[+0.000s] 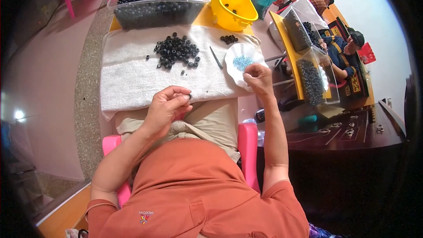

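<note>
My left hand (166,105) is closed in a pinch over the near edge of the white towel (128,77), gripping a small black bead (190,97) at its fingertips. My right hand (259,78), fingers pinched together, hovers over the near right side of a white scalloped dish (235,76). Whatever lies in that pinch is too small to make out. Tiny light-blue gems (242,63) are spread in the dish. A heap of black beads (176,52) rests on the towel beyond my left hand. Between heap and dish lies a thin dark pointed tool (216,57).
A clear bin (158,12) full of black beads stands at the back, beside a yellow basin (235,9) with a few beads inside. A small bead cluster (228,39) sits near the dish. Rightward, another person (346,57) sits by clear bead boxes (310,77).
</note>
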Demonstrator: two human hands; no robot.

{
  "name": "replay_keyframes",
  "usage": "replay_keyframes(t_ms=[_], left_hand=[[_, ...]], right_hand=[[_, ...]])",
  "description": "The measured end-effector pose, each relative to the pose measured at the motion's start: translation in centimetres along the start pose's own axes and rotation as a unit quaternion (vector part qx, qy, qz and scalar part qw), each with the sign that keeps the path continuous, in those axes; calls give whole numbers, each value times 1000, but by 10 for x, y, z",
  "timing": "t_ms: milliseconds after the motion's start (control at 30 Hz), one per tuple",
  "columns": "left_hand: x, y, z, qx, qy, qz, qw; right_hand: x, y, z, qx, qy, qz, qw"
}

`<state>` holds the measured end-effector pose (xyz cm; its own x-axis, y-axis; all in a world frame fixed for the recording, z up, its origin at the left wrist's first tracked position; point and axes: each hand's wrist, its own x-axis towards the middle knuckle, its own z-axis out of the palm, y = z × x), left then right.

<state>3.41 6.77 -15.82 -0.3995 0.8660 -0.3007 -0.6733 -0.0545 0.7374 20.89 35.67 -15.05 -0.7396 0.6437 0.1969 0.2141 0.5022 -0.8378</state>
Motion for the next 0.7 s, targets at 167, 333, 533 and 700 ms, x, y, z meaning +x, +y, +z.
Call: replay_keyframes(t_ms=[167,333,533,700], left_hand=[[4,-2,9,15,-8,-18,1000],[19,-1,26,48,-65,-4,997],[46,1,57,60,-133,-33,989],[54,4,83,22,-176,-64,982]], right_hand=[[-1,-16,0,151,3,26,988],[-5,-34,2,262,5,7,965],[-13,-61,6,335,-13,4,942],[-21,-65,7,321,-62,-49,944]])
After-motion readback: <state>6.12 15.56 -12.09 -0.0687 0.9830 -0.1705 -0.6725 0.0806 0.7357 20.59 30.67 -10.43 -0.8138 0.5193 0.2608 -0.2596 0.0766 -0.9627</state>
